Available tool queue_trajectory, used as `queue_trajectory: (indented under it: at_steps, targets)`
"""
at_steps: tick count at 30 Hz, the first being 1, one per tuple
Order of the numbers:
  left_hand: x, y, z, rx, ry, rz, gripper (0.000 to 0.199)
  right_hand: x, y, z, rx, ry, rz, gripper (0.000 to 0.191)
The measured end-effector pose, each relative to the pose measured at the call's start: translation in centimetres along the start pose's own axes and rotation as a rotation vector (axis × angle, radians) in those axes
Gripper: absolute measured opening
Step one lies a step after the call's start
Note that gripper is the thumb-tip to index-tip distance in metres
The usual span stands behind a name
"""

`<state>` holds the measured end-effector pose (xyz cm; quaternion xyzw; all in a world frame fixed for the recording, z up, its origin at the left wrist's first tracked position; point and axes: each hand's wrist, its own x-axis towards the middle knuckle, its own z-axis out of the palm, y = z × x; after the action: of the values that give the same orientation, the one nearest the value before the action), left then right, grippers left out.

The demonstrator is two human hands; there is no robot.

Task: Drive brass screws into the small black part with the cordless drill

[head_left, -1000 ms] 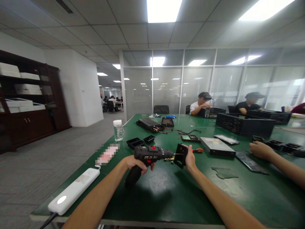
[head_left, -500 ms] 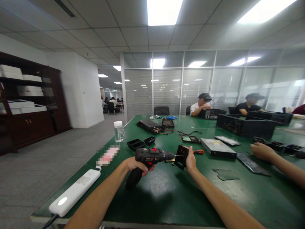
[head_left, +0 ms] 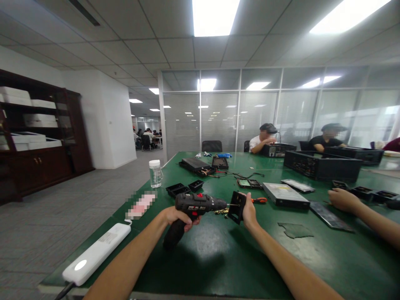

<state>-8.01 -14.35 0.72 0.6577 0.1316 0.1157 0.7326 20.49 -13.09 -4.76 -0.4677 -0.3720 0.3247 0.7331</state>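
Note:
My left hand is wrapped round the grip of a black cordless drill with red details. The drill points right, and its thin bit reaches the face of a black bracket. My right hand grips that bracket by its right edge and holds it upright above the table. Behind and below the bit lies a small pile of brass-coloured screws. An orange-handled tool rests just beyond my right hand.
On the green table are black trays, a bottle, a power strip, a silver drive and a glass-like piece. Another person's hand is at right. Two people sit behind computer cases.
The drill and my left hand have shifted slightly left, and the bit shows a little more of its length. My right hand still holds the bracket.

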Motion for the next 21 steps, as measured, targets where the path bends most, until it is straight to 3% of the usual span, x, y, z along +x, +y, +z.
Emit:
queue_trajectory:
  at_steps: [21]
  targets:
    - [-0.26,-0.07,0.09,-0.049,-0.002,-0.006,0.040,-0.44,-0.68,0.06,-0.035,-0.021,-0.031,0.058]
